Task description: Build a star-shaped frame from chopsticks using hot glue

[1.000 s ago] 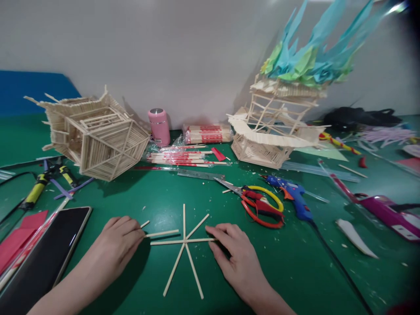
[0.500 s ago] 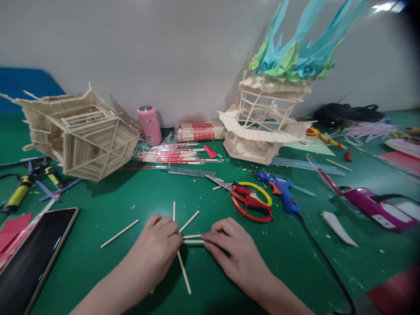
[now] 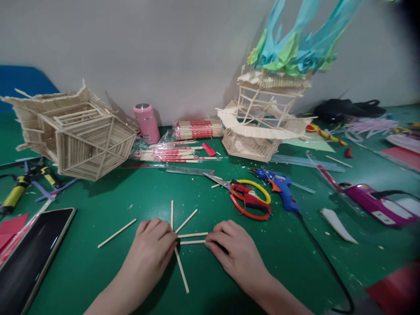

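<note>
Thin wooden sticks fan out from one centre on the green table [image 3: 210, 280]. My left hand [image 3: 151, 249] is closed over that centre, its fingertips pressed on the inner stick ends and hiding where they meet. Two near-parallel sticks run rightward, an upper one [image 3: 193, 235] and a lower one [image 3: 193, 242]. With thumb and fingers pinched, my right hand [image 3: 234, 249] holds the outer end of the lower stick. Other sticks point up [image 3: 172, 214], up-right [image 3: 186, 221] and down [image 3: 182, 271]. A loose stick [image 3: 116, 233] lies left of my left hand.
Scissors [image 3: 251, 199] and a blue glue gun [image 3: 282, 188] with a black cord lie right of centre. A phone [image 3: 36, 258] is at left. Behind are two stick models [image 3: 95, 144] [image 3: 249, 148], a pink bottle [image 3: 146, 124] and stick bundles [image 3: 198, 130].
My right hand's fingertips have shifted slightly right, and more of the two parallel sticks shows between my hands. My left hand has moved slightly left, along with the whole view.
</note>
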